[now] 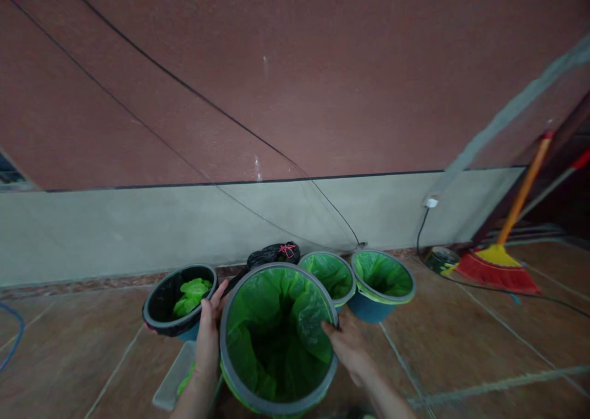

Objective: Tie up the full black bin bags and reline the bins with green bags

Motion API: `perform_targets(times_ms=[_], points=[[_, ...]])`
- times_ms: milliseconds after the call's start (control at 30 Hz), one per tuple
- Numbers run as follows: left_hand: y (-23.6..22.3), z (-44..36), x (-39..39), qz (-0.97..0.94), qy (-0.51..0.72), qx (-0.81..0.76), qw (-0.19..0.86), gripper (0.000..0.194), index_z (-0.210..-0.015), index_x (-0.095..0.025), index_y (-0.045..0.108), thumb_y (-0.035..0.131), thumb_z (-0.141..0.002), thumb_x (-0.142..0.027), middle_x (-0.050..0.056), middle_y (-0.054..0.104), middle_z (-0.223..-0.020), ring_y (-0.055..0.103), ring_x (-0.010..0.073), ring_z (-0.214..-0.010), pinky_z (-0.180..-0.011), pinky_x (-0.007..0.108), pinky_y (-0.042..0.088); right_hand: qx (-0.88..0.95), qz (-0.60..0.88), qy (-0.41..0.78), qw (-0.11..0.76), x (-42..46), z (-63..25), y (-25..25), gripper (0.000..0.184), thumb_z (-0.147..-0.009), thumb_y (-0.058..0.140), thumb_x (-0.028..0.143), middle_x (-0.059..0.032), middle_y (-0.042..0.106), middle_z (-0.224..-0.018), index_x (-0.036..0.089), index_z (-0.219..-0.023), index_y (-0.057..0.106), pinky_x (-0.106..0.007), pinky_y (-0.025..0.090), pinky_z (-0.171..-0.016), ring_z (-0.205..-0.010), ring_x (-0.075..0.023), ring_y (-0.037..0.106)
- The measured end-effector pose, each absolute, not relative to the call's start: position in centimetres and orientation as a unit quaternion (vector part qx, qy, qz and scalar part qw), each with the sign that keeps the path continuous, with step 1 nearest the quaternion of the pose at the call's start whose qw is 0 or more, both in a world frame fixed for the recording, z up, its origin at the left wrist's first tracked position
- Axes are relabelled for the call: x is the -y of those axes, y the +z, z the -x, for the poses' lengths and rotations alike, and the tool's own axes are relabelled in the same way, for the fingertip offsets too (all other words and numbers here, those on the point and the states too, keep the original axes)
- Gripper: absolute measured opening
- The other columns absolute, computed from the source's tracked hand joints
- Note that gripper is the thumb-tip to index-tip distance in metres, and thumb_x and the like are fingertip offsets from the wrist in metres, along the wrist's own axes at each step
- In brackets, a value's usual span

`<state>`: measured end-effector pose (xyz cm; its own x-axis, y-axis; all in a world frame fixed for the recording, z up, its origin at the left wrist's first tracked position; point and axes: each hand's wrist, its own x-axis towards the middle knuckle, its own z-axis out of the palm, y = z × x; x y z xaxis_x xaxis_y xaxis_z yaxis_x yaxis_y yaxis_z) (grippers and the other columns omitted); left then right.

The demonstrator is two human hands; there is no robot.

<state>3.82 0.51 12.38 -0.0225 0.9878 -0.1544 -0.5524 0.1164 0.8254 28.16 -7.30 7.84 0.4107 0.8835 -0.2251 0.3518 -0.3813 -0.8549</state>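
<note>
A bin (pixel 279 400) with a grey rim and a green plastic liner (pixel 299 311) stands or hangs in front of me, its mouth tilted towards me. My right hand (pixel 348 342) grips the right side of its rim, with the thumb over the edge. Along the left side of the bin is my left hand (pixel 212 317), its fingers stretched upward and apart beside the rim. Whether its palm presses on the bin, I cannot tell. The bin's base is out of sight.
Two blue bins with green liners (pixel 327 274) (pixel 382 278) stand behind. A black-lined bin (pixel 157 308) at left holds crumpled green plastic (pixel 191 296). Nearby are a white tray (pixel 173 379), black bag (pixel 271 256), can (pixel 442 259), red broom (pixel 498 271) and cable (pixel 419 228).
</note>
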Motion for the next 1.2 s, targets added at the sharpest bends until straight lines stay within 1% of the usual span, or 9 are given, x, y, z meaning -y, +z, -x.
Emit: perform_targets(times_ms=[167,267,367,467,600,800,1100,1200], points=[[11.9,-3.9,-0.8,-0.254,0.593,-0.434,0.629,0.064,-0.130,-0.019,0.053,0.042,-0.086,-0.063,0.010,0.063,-0.123,0.057,0.0280,-0.117,-0.105,0.045,0.040,0.394,0.763,0.344,0.380,7.4,-28.1,8.1,0.029,-0.081,0.050,0.028,-0.0097,0.073,-0.098,0.016,-0.099,0.069,-0.030,0.048,-0.081,-0.097,-0.0235,0.066],[11.6,-3.7,-0.9,-0.240,0.599,-0.454,0.614,0.057,-0.127,-0.022,0.055,0.041,-0.088,-0.061,0.009,0.060,-0.127,0.055,0.0257,-0.119,-0.105,0.044,0.041,0.382,0.778,0.330,0.374,7.3,-28.2,8.4,0.026,-0.082,0.049,0.029,-0.0100,0.073,-0.096,0.016,-0.093,0.068,-0.028,0.048,-0.076,-0.093,-0.0231,0.067],[11.2,-3.5,-1.1,-0.258,0.614,-0.476,0.574,0.055,-0.126,-0.023,0.055,0.040,-0.089,-0.060,0.009,0.060,-0.129,0.052,0.0238,-0.124,-0.109,0.042,0.036,0.365,0.792,0.325,0.365,7.2,-28.4,8.6,0.024,-0.083,0.049,0.030,-0.0096,0.073,-0.091,0.016,-0.089,0.067,-0.027,0.048,-0.070,-0.087,-0.0227,0.068],[10.5,-4.0,-1.0,-0.296,0.628,-0.480,0.537,0.056,-0.128,-0.022,0.055,0.041,-0.088,-0.060,0.008,0.058,-0.132,0.047,0.0247,-0.129,-0.112,0.041,0.031,0.352,0.799,0.327,0.363,7.0,-28.3,8.5,0.025,-0.084,0.048,0.032,-0.0094,0.073,-0.092,0.017,-0.092,0.066,-0.027,0.048,-0.069,-0.088,-0.0223,0.068],[9.9,-5.1,-0.6,-0.313,0.609,-0.447,0.576,0.057,-0.131,-0.025,0.052,0.046,-0.087,-0.060,0.005,0.053,-0.138,0.042,0.0244,-0.133,-0.115,0.041,0.027,0.348,0.807,0.326,0.347,6.9,-27.6,8.2,0.028,-0.085,0.046,0.034,-0.0112,0.072,-0.094,0.016,-0.097,0.064,-0.028,0.049,-0.068,-0.089,-0.0232,0.068],[10.3,-5.3,-0.5,-0.275,0.611,-0.428,0.606,0.056,-0.130,-0.027,0.053,0.050,-0.085,-0.059,0.003,0.055,-0.137,0.043,0.0225,-0.132,-0.115,0.038,0.028,0.363,0.804,0.317,0.349,7.1,-27.1,7.5,0.032,-0.083,0.048,0.034,-0.0121,0.072,-0.098,0.015,-0.102,0.066,-0.029,0.049,-0.075,-0.095,-0.0241,0.067],[9.9,-4.9,-0.6,-0.292,0.607,-0.429,0.602,0.055,-0.130,-0.027,0.053,0.053,-0.084,-0.057,0.002,0.055,-0.136,0.044,0.0243,-0.131,-0.114,0.040,0.030,0.354,0.796,0.327,0.366,7.3,-26.9,7.9,0.035,-0.084,0.049,0.040,-0.0093,0.074,-0.088,0.018,-0.105,0.067,-0.029,0.051,-0.068,-0.084,-0.0238,0.069],[9.8,-4.7,-0.8,-0.297,0.603,-0.435,0.599,0.055,-0.129,-0.026,0.053,0.056,-0.083,-0.055,0.003,0.055,-0.136,0.044,0.0241,-0.131,-0.114,0.038,0.030,0.357,0.805,0.313,0.356,7.3,-26.9,8.2,0.032,-0.083,0.049,0.039,-0.0098,0.074,-0.088,0.018,-0.099,0.068,-0.029,0.050,-0.069,-0.087,-0.0241,0.069]])
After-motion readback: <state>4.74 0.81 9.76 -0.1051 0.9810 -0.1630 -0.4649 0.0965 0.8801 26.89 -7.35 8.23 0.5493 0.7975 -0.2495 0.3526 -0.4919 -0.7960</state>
